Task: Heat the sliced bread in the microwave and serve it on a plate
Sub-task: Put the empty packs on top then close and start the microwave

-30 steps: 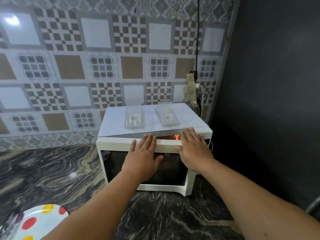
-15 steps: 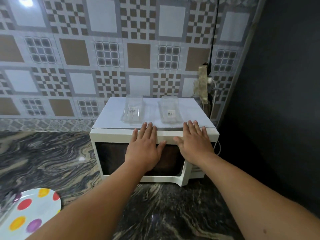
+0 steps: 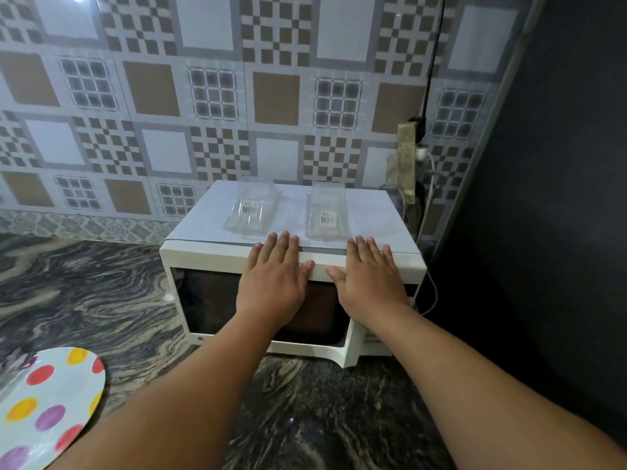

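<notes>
One white microwave [image 3: 217, 262] sits at 12 o'clock on the counter [image 3: 84, 293], door closed. Left hand [image 3: 271, 283] and right hand [image 3: 369, 283] press flat on it, fingers straight, holding nothing. Two clear containers [image 3: 252, 212] on top. One dotted plate [image 3: 44, 405] at 8 o'clock. Bread unseen.

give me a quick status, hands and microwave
Left hand and right hand flat on microwave door top. Door looks closed, bread not visible. Dotted plate waits front-left, nothing blocking.
</notes>
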